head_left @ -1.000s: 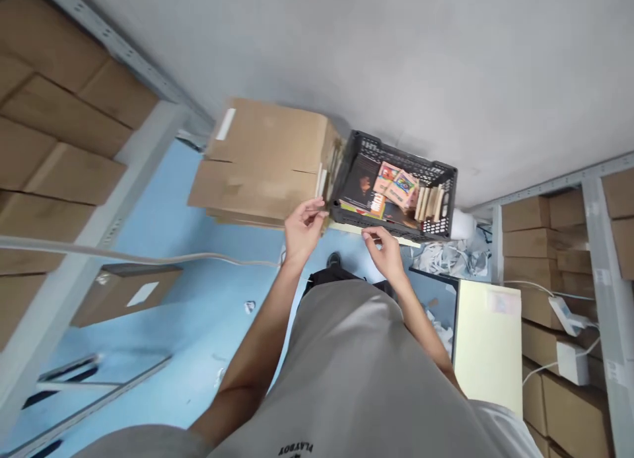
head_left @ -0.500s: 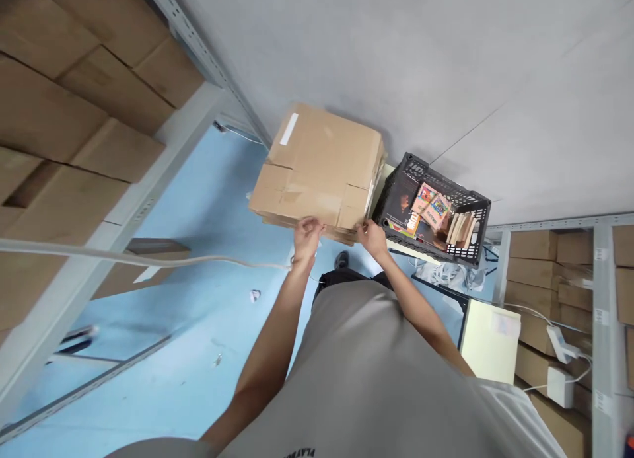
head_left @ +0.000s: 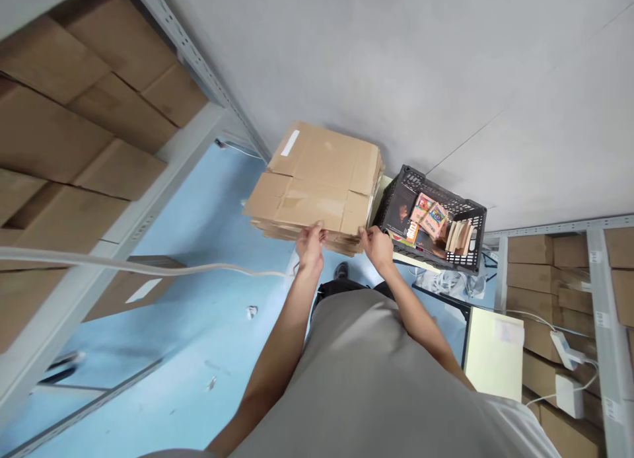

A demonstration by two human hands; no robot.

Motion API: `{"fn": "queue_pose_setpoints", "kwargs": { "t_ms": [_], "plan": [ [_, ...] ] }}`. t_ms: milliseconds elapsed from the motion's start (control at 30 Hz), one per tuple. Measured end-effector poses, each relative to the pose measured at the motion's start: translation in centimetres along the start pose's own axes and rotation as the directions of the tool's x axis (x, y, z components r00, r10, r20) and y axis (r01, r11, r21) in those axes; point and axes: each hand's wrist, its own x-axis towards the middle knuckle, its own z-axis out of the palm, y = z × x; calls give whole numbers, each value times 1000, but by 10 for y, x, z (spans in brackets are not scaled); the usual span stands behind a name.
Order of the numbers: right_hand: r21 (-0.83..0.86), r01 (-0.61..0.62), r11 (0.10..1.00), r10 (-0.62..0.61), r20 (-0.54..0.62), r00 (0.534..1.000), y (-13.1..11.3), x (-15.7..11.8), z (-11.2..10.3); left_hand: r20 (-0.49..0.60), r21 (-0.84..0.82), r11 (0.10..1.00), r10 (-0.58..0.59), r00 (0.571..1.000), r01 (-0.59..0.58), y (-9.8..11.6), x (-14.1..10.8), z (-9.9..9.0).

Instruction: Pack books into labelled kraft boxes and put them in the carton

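A stack of flattened cardboard boxes [head_left: 324, 245] lies against the grey wall. Its top flattened cardboard box [head_left: 321, 180] has a white label near the far left corner. My left hand [head_left: 311, 246] is closed on the near edge of that top piece, thumb above and fingers partly hidden under it. Near the right end of the same edge, my right hand [head_left: 379, 248] pinches the cardboard too. Several layers show below the top piece at the front. Just right of my right hand stands a black plastic crate [head_left: 436, 256] holding colourful card packs [head_left: 430, 217].
Metal shelving [head_left: 193, 137] loaded with cardboard boxes [head_left: 54, 134] rises on the left. A white cable [head_left: 148, 267] crosses at left, near my left forearm. At right are a pale yellow board [head_left: 493, 352], a power strip [head_left: 564, 352] and more boxed shelves [head_left: 597, 293].
My view has tilted, so the stack and crate sit slightly lower. My left fingers have closed on the top cardboard's near edge, and more of the layers underneath shows. My right hand keeps its place.
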Motion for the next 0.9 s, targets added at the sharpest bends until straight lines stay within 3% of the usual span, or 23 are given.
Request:
{"fn": "queue_pose_setpoints", "kwargs": {
  "t_ms": [100,167,233,333,400,500,667,800,900],
  "plan": [
    [340,17,940,-30,33,999,2,9,-4,97,11,990,139,986,-141,7,-4,2],
    [626,-18,779,-57,99,993,0,15,-8,150,19,973,224,963,-229,15,-9,4],
    [806,-28,592,-90,101,991,-3,18,-14,186,23,957,281,941,-290,24,-14,6],
    [892,70,446,-139,-8,990,-5,11,-28,243,53,934,330,912,-352,37,-24,11],
    [898,141,418,-153,-84,985,-3,-2,-41,269,79,930,326,906,-358,42,-31,18],
    [885,238,400,-91,-220,971,11,-28,-60,327,52,962,236,915,-266,40,-40,37],
    [851,299,432,148,-394,907,62,-78,-74,468,117,987,42,883,-109,6,-63,90],
    [874,219,433,392,-401,828,123,-119,-67,590,214,977,-114,799,-19,-43,-105,136],
    [901,127,415,545,-358,759,184,-156,-61,675,307,952,-228,701,14,-85,-151,162]
  ]
}}
